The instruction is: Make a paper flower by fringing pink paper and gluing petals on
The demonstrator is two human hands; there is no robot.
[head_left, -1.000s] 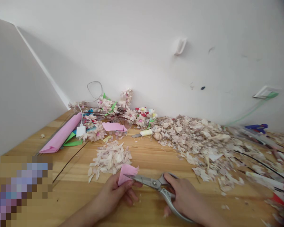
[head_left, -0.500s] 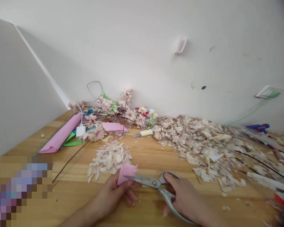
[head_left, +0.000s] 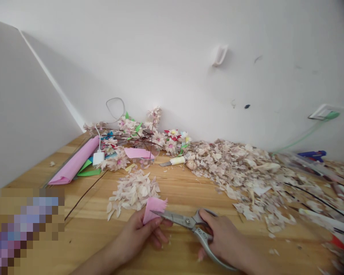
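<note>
Left fingers (head_left: 150, 227): pinching the paper (head_left: 154, 204) low down, probably to keep it taut.
Right fingers (head_left: 205, 216): wrapped around the handles of the scissors (head_left: 187, 221), likely for leverage.
Scissors: visible blade crossing the paper's face.
Paper: above the counter (head_left: 189, 194), fringed rightward.

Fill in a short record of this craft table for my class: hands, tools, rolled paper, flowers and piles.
Left hand: holds a pink paper strip with a ragged edge
Right hand: holds metal scissors, a blade across the strip
Lying tools: pale-handled knife; blue glue gun at far right
Rolled paper: pink roll at left
Flowers: artificial flowers by the wall
Small pile: pale flakes beyond the left hand
Large pile: papery skins right of centre, garlic bulb at its left edge
</note>
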